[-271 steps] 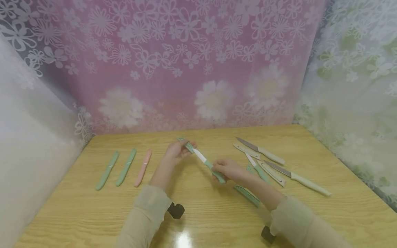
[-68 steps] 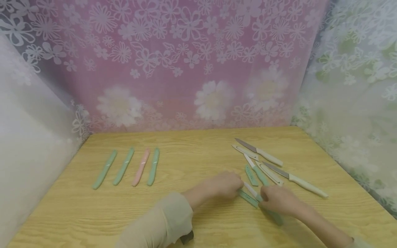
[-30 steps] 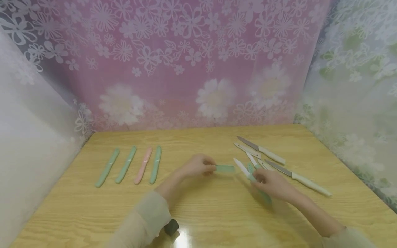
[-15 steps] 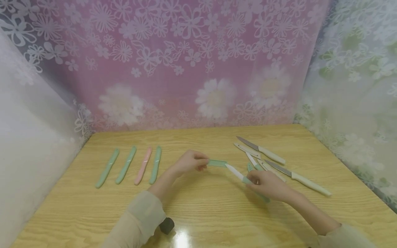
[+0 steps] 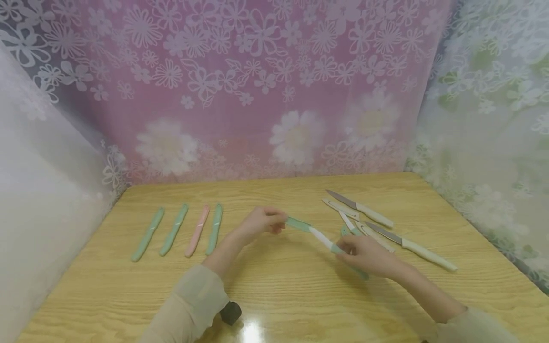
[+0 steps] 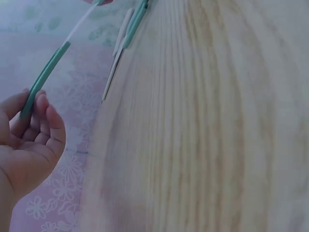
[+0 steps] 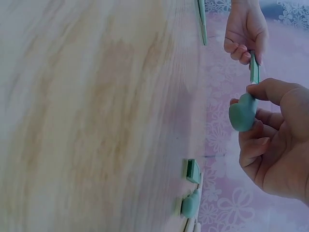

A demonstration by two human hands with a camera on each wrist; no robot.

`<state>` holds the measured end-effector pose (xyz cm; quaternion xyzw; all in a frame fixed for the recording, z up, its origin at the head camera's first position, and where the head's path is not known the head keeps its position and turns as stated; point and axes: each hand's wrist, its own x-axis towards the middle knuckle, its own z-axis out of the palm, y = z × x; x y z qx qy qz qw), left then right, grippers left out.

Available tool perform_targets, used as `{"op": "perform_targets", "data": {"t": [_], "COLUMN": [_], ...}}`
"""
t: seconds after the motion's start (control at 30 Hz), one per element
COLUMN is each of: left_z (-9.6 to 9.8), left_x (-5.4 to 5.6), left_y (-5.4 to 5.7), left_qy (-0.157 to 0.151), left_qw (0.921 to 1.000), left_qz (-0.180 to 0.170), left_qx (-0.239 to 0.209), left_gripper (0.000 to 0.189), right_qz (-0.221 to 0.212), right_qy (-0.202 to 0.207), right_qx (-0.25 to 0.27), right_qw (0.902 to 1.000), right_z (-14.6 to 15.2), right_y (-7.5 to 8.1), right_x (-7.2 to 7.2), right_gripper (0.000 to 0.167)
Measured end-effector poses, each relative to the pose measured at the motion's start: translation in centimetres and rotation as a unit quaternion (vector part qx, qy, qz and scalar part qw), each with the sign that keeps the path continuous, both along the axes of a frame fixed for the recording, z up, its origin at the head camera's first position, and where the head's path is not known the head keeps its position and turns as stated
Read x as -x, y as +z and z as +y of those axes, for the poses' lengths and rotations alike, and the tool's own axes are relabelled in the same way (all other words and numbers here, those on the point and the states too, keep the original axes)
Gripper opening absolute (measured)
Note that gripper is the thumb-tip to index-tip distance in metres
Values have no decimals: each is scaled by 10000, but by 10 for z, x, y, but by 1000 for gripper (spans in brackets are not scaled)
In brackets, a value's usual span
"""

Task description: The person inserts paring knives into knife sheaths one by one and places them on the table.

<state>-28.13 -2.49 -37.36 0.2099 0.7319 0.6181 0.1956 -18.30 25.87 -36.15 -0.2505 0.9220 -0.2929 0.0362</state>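
Observation:
My left hand (image 5: pixel 261 223) pinches the end of a green sheath (image 5: pixel 299 224) between thumb and fingers, above the middle of the table. My right hand (image 5: pixel 371 255) holds a paring knife (image 5: pixel 320 237) by its green handle; the handle end (image 7: pixel 243 114) faces the right wrist camera. The knife's white blade points left, its tip at the sheath's mouth. Most of the blade shows; whether the tip is inside I cannot tell. In the left wrist view the sheath (image 6: pixel 46 77) and the blade (image 6: pixel 81 22) are nearly in line.
On the left lie sheathed knives in a row: green (image 5: pixel 147 234), green (image 5: pixel 174 231), pink (image 5: pixel 198 232) and green (image 5: pixel 215 230). At right are two cream-handled knives (image 5: pixel 373 215), cream sheaths (image 5: pixel 341 209), another white-bladed green knife (image 5: pixel 346 221) and a green sheath (image 5: pixel 344 231), partly behind my right hand.
A green sheathed knife has joined the left row since the oldest frame. Both hands have lifted another knife and sheath from the right side. Lately the blade and sheath have come into line.

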Motion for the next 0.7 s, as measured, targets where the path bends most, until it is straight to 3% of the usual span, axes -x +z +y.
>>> {"op": "perform_targets", "data": {"t": [0.1,0.17,0.33,0.43,0.53,0.63,0.7], "left_z": [5,10,21,25,28,29,31], "left_x": [-2,-5,-10,-12,-13,-14,-14], "left_y": [-1,-1,-1,0,1,2,1], "left_qy": [394,699,1417,1781,1961,2001,2006], "left_qw": [9982,9930,9708,9569,9426,9348,9336], "left_qz": [-302,-648,-1323,-1544,-1791,-1927,-1928], "left_qx": [-341,-700,-1413,-1699,-2022,-2215,-2259], "left_gripper": [31,30,30,34,30,23,20], "right_qz": [-68,-150,-441,-527,-644,-722,-727], "right_qy": [-38,-61,-133,-160,-86,22,65], "right_qx": [105,221,605,729,857,1001,1064], "right_qw": [9999,9996,9971,9958,9942,9924,9916], "right_z": [-3,-6,-14,-19,-23,-27,-28], "right_y": [-3,-4,-3,-1,-3,-5,-5], "right_x": [1,1,0,1,3,4,5], "right_gripper": [22,22,22,24,24,23,21]}}
